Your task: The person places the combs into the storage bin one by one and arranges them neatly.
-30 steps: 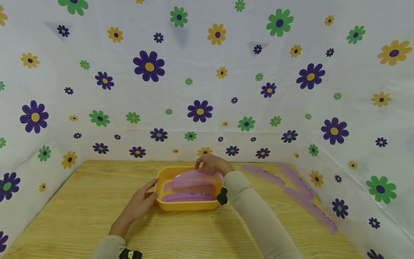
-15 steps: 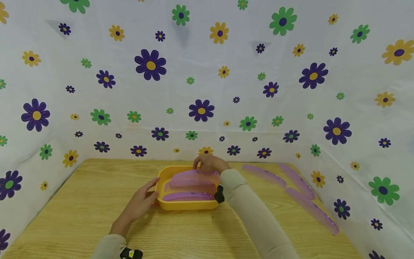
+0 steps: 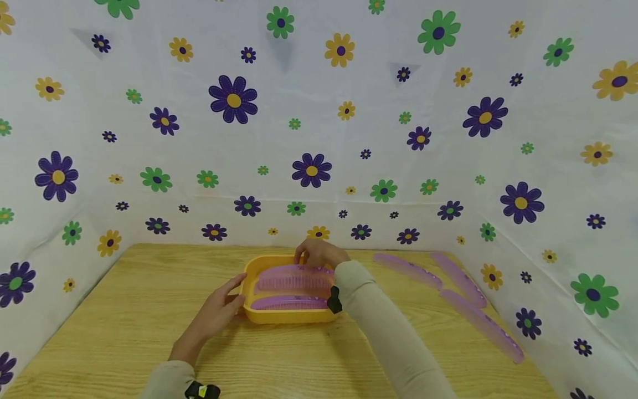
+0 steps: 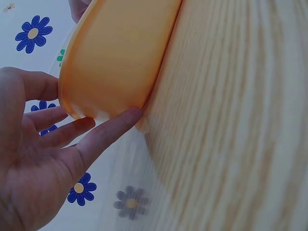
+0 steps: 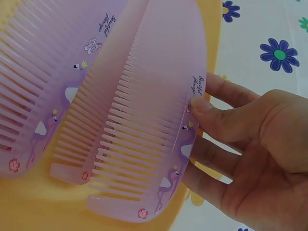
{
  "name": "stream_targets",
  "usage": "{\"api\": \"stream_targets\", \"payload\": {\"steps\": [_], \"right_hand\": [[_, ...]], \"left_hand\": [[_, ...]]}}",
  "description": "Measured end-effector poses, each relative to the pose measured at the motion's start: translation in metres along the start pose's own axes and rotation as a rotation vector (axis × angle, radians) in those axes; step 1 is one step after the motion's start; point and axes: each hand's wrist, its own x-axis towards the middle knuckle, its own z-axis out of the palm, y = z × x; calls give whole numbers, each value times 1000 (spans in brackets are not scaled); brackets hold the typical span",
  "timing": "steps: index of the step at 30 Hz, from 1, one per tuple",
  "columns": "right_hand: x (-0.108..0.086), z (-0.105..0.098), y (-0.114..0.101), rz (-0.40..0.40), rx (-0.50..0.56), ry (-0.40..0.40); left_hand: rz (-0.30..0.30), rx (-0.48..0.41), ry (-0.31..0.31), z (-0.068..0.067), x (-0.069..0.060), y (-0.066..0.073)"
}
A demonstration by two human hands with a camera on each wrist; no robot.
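Observation:
On the wooden table, a yellow tray (image 3: 291,316) holds translucent purple combs. My right hand (image 3: 321,254) reaches over the tray's back right and pinches the back comb (image 3: 291,277) by its spine. In the right wrist view, my right hand's (image 5: 260,144) thumb lies on the printed edge of the held comb (image 5: 159,96), beside two other combs. A front comb (image 3: 289,302) lies along the tray's near wall. My left hand (image 3: 214,316) touches the tray's left end; in the left wrist view its extended fingers and thumb (image 4: 110,134) rest on the tray's outer wall (image 4: 115,62).
Right of the tray, three more purple combs lie on the wooden table: one at the back (image 3: 408,270), one near the right edge (image 3: 458,278) and one nearer the front (image 3: 482,325). White flower-printed sheets stand behind and at both sides of the table.
The comb in my right hand has moved slightly left and down in the tray, and the right hand with it. My left hand keeps its place at the tray's left end.

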Motion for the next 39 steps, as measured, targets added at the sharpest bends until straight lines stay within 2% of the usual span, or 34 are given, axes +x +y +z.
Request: {"api": "stream_targets", "payload": {"steps": [8,19,27,39], "right_hand": [[3,3,-1,-1,-18,8],[4,6,0,28,42,-34],[11,7,1,49,57,-39],[16,9,7,0,52,-53]], "left_hand": [[-1,1,-6,0,-2,1],[8,-11,-16,1,-2,-1],[1,22,3,-1,-2,1],[-13,-7,-1,0,1,-2]]}}
